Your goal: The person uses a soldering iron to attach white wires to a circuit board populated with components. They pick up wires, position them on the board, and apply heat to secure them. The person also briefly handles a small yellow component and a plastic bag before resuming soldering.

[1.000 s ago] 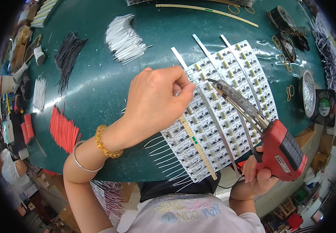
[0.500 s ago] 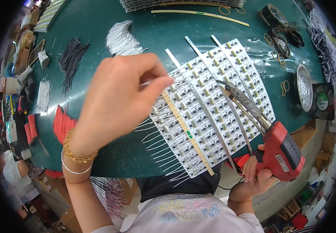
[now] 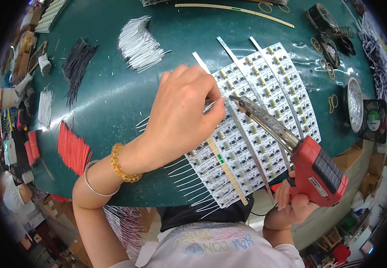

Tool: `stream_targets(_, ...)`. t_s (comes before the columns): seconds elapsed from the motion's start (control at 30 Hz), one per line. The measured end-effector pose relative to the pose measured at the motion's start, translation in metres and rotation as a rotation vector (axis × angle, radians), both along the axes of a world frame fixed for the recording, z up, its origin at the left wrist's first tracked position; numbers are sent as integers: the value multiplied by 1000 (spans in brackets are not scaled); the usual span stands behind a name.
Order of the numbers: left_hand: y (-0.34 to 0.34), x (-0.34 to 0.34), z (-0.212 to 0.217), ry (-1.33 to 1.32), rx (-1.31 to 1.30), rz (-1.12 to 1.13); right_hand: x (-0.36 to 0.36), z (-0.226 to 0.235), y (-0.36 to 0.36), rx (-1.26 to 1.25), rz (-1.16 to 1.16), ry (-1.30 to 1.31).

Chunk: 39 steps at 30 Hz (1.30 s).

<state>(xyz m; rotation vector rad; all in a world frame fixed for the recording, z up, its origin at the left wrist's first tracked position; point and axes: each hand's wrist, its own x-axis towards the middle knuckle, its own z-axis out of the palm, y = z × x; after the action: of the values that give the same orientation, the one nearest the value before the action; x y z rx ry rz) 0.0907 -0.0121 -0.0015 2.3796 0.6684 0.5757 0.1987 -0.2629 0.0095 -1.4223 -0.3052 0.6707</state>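
Observation:
A panel of small white circuit boards [image 3: 265, 120] lies on the dark green table [image 3: 113, 102], with thin white wire leads sticking out along its left edge. My left hand [image 3: 182, 114] rests over the panel's left side and pinches a thin white wire [image 3: 209, 106] against the boards. My right hand [image 3: 291, 203] grips a red soldering gun [image 3: 318, 172] by its handle. The gun's long crusted tip [image 3: 238, 100] lies just right of my left fingertips, over the panel.
A heap of white wires [image 3: 140, 44], a bunch of black wires [image 3: 77, 62] and a bunch of red wires [image 3: 73, 149] lie at the left. A round metal tin [image 3: 355, 105], a small fan [image 3: 374, 118] and rubber bands [image 3: 332, 102] sit at the right.
My left hand has moved up and to the right, back onto the panel, now pinching a white wire. The soldering gun's tip has swung up to meet the fingertips.

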Motion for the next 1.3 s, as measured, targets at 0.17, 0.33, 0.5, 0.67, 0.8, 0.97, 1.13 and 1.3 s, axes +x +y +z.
stream_targets(0.17, -1, 0, 1, -4, 27, 18, 10, -5, -3, -54, 165, -220)
stream_targets(0.33, -1, 0, -1, -17, 44, 17, 9, -15, -15, -49, 42, -289)
stream_targets(0.5, -2, 0, -2, -25, 67, 16, 5, -5, -2, 29, 114, -214)
stream_targets(0.67, -1, -4, 6, 14, 127, 4, 3, -1, -2, 29, 110, -230)
stream_targets(0.8, 1, -14, 37, 24, 281, 68, 8, -16, -20, 91, 23, -308)
stream_targets(0.97, -12, -10, 37, 107, 152, -13, 8, 1, -10, 69, 150, -223)
stream_targets(1.13, -12, -3, 11, 51, 38, 22, 5, -2, -11, 70, 158, -209)
stream_targets(1.3, -11, -1, 9, 34, -59, 31, 9, -7, -15, 72, 194, -148)
